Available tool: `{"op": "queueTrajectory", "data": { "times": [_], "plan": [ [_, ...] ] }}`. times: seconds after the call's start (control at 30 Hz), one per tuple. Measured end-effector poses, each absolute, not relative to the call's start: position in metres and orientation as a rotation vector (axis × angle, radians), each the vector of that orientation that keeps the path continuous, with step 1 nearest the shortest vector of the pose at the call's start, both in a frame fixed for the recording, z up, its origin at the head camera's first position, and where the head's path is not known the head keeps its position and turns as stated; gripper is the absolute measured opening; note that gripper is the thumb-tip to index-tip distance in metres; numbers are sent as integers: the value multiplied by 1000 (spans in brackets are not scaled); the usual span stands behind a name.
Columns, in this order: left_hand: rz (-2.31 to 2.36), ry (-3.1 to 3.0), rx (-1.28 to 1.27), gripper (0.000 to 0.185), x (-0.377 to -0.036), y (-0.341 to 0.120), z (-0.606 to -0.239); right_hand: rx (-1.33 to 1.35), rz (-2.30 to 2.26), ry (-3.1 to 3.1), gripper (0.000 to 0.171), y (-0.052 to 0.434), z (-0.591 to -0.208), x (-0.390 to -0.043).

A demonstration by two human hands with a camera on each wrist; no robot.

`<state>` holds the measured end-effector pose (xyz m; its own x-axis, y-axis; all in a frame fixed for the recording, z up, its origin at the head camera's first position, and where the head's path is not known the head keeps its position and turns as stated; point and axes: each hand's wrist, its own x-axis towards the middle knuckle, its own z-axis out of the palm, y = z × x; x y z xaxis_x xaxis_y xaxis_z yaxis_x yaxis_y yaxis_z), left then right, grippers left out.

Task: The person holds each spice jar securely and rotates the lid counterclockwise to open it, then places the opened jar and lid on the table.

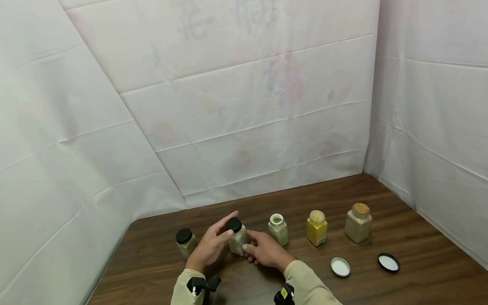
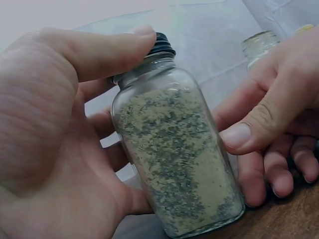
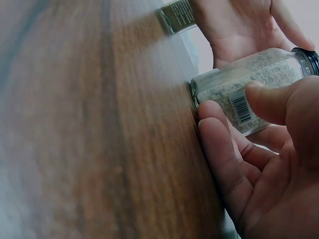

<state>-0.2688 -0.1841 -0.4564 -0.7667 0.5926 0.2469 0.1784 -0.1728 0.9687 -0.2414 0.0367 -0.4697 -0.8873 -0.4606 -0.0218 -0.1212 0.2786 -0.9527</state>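
Between the two hands stands a square glass spice jar [image 2: 172, 159] with a black lid [image 1: 234, 224], holding pale seasoning with green flakes. The left hand [image 1: 212, 245] grips it at the top, its thumb on the lid and its fingers behind the jar. Low on the other side, the right hand [image 1: 264, 250] pinches the glass between thumb and fingers, the thumb by a barcode label [image 3: 242, 106]. In the left wrist view the jar leans slightly, its base close over the table. Just left of the left hand is another black-lidded jar [image 1: 185, 241].
To the right stand lidless jars: a green one [image 1: 278, 231], a yellow one [image 1: 317, 228] with a perforated top, and a larger one [image 1: 358, 224] with an orange-brown top. Two upturned lids, one [image 1: 340, 267] and another [image 1: 389, 262], lie on the wooden table [image 1: 366, 292]. White sheeting [image 1: 248, 106] surrounds it.
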Motion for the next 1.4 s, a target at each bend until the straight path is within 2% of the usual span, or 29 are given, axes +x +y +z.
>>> {"op": "queueTrajectory", "data": {
  "times": [0.13,0.33,0.7,1.07,1.4],
  "plan": [
    [1983,1802,911,58,-271,-184,-455,-532,-1663,2247,61,37,-469,-241],
    [1992,1876,959,48,-272,-178,-455,-530,-1681,2250,56,42,-467,-241],
    [2074,1986,968,44,-269,-168,-459,-506,-1603,2373,52,39,-468,-240],
    [2133,1837,966,47,-267,-175,-462,-500,-1640,2320,56,36,-466,-240],
    [2155,1721,985,48,-265,-182,-463,-510,-1675,2315,48,34,-470,-240]
  ]
}}
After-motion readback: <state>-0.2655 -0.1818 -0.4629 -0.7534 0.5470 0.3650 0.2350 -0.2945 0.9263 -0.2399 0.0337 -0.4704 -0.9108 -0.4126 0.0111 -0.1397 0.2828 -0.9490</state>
